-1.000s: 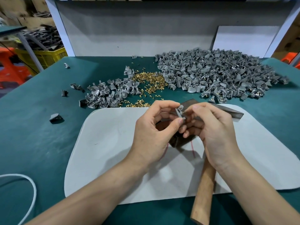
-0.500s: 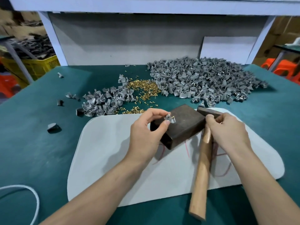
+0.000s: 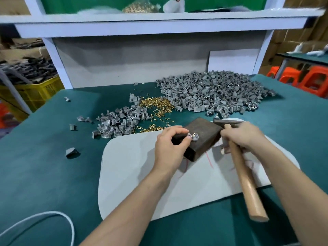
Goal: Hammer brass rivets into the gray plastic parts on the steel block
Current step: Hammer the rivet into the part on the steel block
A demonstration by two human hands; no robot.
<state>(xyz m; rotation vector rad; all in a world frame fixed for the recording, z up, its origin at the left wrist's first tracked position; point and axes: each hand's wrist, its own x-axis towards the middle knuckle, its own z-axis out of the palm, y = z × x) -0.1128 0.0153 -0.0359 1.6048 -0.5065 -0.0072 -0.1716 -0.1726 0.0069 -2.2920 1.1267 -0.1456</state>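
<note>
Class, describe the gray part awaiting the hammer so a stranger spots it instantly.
Find the white mat, then the dark steel block on it. The part lies alone on top, pinched by the left hand, a brass rivet upright in it.

A dark green cloth [image 3: 44, 174] covers the whole table, and on it, close to the near edge, lies a white mat [image 3: 127, 174] with rounded corners and a few thin red lines [image 3: 209, 160] on it. A white cord [image 3: 53, 212] loops across the near left corner. Behind the table rises a white shelf frame [image 3: 159, 23] with a gray back panel [image 3: 133, 64]; a white board [image 3: 232, 62] leans against it. A yellow crate [image 3: 35, 93] sits off to the left, orange stools [image 3: 312, 80] to the right.
</note>
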